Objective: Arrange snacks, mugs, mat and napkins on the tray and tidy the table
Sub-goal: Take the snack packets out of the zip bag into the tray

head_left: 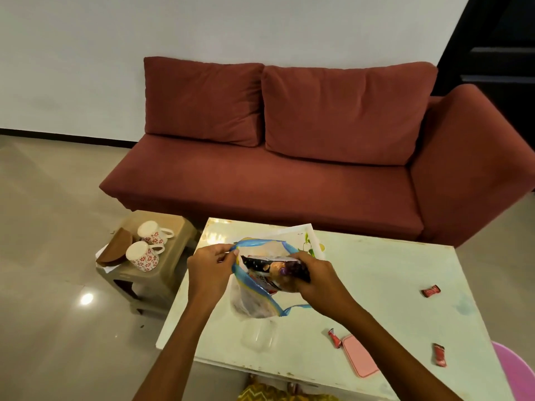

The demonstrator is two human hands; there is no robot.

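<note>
A clear plastic bag with blue handles (254,299) is held over the pale table (385,279). My left hand (210,267) pinches its blue handle and holds the mouth apart. My right hand (312,277) grips a dark snack packet (272,266) at the bag's mouth, with more packets inside. Behind the bag lies a white tray with a leaf print (304,237). Two white mugs with red flowers (152,233) (143,256) stand upside down on a low stool (162,273), beside a brown round mat (114,248) resting on white napkins.
Three small red sweets (430,291) (334,338) (439,355) lie on the table's right half. A pink case (359,355) and a clear plastic container (259,334) sit near the front edge. A red sofa (289,157) stands behind; a pink chair (515,369) at right.
</note>
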